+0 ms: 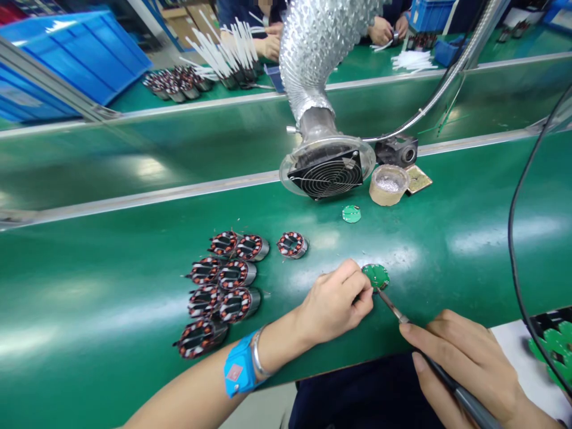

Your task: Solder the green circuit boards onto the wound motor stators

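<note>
A round green circuit board [376,276] rests in front of me, with my left hand [340,298] closed at its left edge. Those fingers are pinched together; whether they grip the board or something smaller is hidden. My right hand [465,357] is wrapped round a soldering iron [393,307], whose tip touches the lower edge of the board. Another round green board [351,214] lies farther back. A single wound motor stator [292,245] stands left of my hands, beside a group of several more stators [237,274].
A fume duct with a fan grille [333,176] hangs over the bench. Behind the boards are a round solder pot [388,185], a small square tray [419,179] and a black cable [513,238] at right. Other people's hands [381,31] work across the partition.
</note>
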A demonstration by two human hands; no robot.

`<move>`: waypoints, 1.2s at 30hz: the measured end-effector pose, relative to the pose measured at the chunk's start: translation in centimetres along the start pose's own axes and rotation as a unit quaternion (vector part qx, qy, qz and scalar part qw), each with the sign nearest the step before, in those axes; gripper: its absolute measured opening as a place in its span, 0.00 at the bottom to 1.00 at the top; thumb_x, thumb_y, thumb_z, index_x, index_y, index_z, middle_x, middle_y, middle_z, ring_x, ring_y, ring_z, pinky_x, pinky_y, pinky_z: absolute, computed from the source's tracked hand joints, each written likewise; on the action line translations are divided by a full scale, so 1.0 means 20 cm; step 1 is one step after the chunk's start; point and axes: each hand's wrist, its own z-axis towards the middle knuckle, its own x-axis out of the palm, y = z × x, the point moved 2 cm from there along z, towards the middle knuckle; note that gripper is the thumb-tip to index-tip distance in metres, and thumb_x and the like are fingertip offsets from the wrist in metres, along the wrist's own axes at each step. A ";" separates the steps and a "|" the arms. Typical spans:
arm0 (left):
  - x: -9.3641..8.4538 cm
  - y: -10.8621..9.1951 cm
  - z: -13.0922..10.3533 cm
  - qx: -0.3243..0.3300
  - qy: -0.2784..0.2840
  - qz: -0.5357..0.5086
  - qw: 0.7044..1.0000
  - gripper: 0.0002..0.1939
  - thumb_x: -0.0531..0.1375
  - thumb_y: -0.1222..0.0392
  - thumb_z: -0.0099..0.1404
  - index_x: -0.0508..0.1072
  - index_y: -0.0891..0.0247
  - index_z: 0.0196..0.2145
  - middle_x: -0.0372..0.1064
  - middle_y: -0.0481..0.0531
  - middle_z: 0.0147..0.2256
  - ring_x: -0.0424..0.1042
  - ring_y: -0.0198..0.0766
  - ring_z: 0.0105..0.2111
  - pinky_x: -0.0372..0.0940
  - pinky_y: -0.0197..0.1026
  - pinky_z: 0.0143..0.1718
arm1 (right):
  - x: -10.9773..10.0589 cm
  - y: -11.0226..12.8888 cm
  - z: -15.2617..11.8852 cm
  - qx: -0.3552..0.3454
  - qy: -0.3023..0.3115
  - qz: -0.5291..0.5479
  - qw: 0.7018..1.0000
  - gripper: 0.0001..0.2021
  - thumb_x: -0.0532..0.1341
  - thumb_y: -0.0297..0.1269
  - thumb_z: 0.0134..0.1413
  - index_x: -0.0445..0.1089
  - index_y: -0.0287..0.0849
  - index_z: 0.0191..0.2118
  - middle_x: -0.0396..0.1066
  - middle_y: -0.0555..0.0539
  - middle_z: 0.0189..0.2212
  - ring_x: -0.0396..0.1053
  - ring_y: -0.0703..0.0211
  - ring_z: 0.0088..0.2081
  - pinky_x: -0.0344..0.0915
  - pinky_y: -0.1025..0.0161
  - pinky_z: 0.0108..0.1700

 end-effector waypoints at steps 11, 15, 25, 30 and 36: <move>0.00 0.00 0.00 0.030 -0.012 0.017 0.999 0.06 0.55 0.64 0.63 0.69 0.62 0.28 0.67 0.47 0.28 0.68 0.30 0.24 0.63 0.31 0.24 | -0.02 0.01 -0.01 0.017 0.009 0.006 1.000 0.17 0.58 0.21 0.50 0.71 0.38 0.46 0.72 0.46 0.26 0.68 0.60 0.25 0.69 0.62 0.25; 0.00 0.00 0.00 0.038 -0.008 0.024 0.999 0.07 0.54 0.64 0.64 0.69 0.62 0.28 0.67 0.47 0.27 0.67 0.30 0.24 0.62 0.31 0.22 | -0.06 -0.01 -0.01 0.035 0.010 0.006 0.999 0.19 0.59 0.21 0.50 0.71 0.40 0.49 0.73 0.46 0.28 0.72 0.57 0.28 0.72 0.59 0.29; -0.07 0.04 0.02 0.060 0.100 -0.025 0.993 0.07 0.54 0.64 0.66 0.72 0.62 0.37 0.68 0.50 0.33 0.69 0.33 0.29 0.65 0.32 0.27 | 0.21 -0.20 0.12 0.042 -0.024 0.048 0.998 0.17 0.58 0.23 0.55 0.68 0.45 0.49 0.75 0.43 0.47 0.74 0.53 0.48 0.73 0.55 0.49; -0.10 0.06 0.03 0.112 0.127 -0.086 0.982 0.09 0.59 0.58 0.67 0.77 0.58 0.43 0.67 0.50 0.33 0.67 0.33 0.28 0.65 0.35 0.30 | 0.24 -0.22 0.11 0.052 -0.011 0.076 0.996 0.19 0.58 0.21 0.53 0.66 0.44 0.50 0.74 0.43 0.47 0.73 0.55 0.48 0.72 0.56 0.49; -0.02 0.08 0.13 -0.208 0.133 -0.320 0.915 0.07 0.67 0.60 0.58 0.77 0.65 0.26 0.64 0.46 0.26 0.62 0.28 0.23 0.59 0.31 0.24 | 0.24 -0.24 0.10 0.079 0.013 0.095 0.992 0.21 0.58 0.22 0.53 0.65 0.45 0.52 0.74 0.44 0.46 0.72 0.55 0.47 0.71 0.56 0.49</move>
